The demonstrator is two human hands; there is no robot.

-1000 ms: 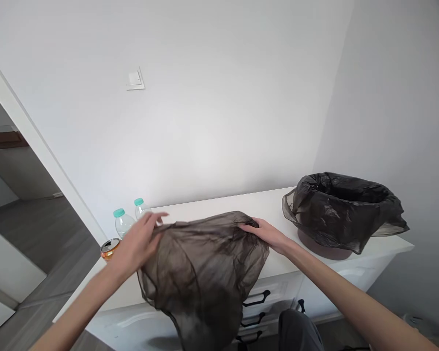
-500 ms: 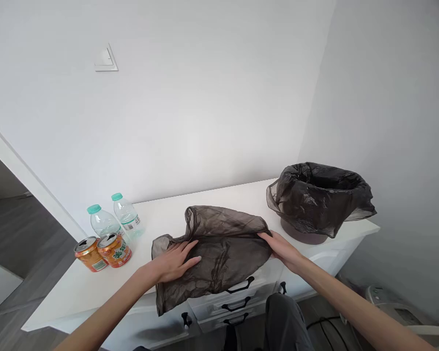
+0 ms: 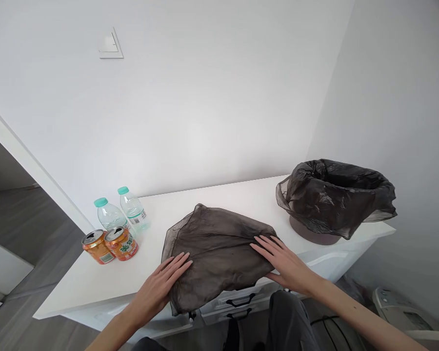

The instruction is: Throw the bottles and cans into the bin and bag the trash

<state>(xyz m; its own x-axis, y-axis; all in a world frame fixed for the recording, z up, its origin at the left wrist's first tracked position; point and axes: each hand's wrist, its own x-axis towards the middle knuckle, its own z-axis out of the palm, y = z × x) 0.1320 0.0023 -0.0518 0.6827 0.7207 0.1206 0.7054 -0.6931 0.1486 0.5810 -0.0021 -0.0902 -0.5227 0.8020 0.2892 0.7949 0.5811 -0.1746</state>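
A thin dark plastic bag [image 3: 219,248] lies spread on the white cabinet top, its near edge hanging over the front. My left hand [image 3: 164,280] rests on the bag's left part with the fingers stretched out. On its right part my right hand [image 3: 278,258] lies with the fingers extended and the thumb lower, near the cabinet's front edge. Neither hand is closed round the bag. At the right end stands a bin [image 3: 310,235] lined with another dark bag [image 3: 332,200], whose rim is folded over the outside.
Two orange cans [image 3: 98,247] stand at the left, in front of two clear bottles [image 3: 133,207] with green caps. Drawers with black handles [image 3: 240,300] are below the white top [image 3: 76,287]. A wall rises behind.
The bag's raised upper layer has come down and now lies flatter. My right hand has let go of its edge and moved onto the bag; my left hand has shifted lower. The view has shifted slightly.
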